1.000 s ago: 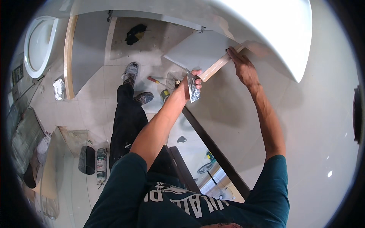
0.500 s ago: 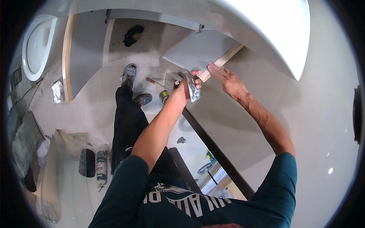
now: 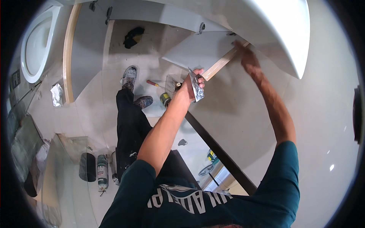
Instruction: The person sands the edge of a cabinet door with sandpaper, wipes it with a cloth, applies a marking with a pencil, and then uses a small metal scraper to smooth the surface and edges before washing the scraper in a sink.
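My left hand is closed round a broad-bladed putty knife, its metal blade smeared with pale filler. The fingers of that hand also reach the near end of a door's wood-coloured edge. This grey cabinet door hangs open below the white basin. At the far end of the edge is my right hand, blurred by motion. Its fingertips are close to the wood, but I cannot make out whether they hold anything.
Another open door stands at left, beside the toilet. On the floor lie a red-handled tool, a yellow-green can, a black cylinder and a spray can. A dark-framed mirror leans close to my body.
My right hand has slid away along the wooden edge, from near my left hand to its far end by the basin. My left hand has barely shifted and keeps the putty knife.
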The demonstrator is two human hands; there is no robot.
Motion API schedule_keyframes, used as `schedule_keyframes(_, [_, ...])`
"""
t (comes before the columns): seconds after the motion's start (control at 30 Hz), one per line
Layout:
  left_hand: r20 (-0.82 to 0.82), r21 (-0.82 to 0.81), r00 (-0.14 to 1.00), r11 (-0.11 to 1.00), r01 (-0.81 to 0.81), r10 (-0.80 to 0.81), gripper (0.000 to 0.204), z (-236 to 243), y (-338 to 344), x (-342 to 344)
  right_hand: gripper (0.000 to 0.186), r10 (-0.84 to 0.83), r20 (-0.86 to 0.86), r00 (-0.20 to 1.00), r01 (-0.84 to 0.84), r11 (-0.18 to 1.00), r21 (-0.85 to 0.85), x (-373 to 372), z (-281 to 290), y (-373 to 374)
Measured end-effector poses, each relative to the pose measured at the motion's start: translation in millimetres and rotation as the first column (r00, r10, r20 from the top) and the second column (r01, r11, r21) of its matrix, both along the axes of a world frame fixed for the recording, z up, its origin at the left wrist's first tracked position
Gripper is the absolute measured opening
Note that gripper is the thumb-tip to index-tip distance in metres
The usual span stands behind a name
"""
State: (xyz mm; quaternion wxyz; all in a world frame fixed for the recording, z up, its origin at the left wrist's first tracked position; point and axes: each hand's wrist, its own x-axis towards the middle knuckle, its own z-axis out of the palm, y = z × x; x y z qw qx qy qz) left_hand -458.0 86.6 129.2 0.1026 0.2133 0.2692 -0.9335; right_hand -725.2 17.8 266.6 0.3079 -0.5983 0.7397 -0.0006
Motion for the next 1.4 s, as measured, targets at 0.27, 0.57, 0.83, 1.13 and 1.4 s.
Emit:
schedule_keyframes(0.27, [0.002,-0.022,1.000,1.000,0.008,-0.008,0.017,2,-2,5,0.056,-0.151,-0.185,0.971,0.146,0.988,-0.040,-13,-8,-1])
schedule_keyframes(0.57, [0.017,-0.058,0.998,0.996,-0.063,0.064,0.018,22,-10,17,0.044,0.057,-0.259,0.964,-0.151,0.920,-0.360,-27,-14,-6])
schedule_keyframes(0.83, [0.086,-0.086,0.996,0.996,-0.010,0.017,0.024,28,-17,19,0.038,0.109,-0.281,0.954,-0.218,0.893,-0.394,-20,9,-25])
schedule_keyframes(1.13, [0.115,-0.116,0.993,0.993,-0.006,0.019,0.021,48,-22,28,0.036,-0.018,-0.395,0.918,-0.145,0.914,-0.379,-76,-7,-3])
schedule_keyframes(1.4, [0.138,-0.133,0.990,0.991,0.004,0.014,0.022,48,-26,33,0.035,0.175,-0.545,0.820,-0.302,0.941,-0.153,-39,10,-1])
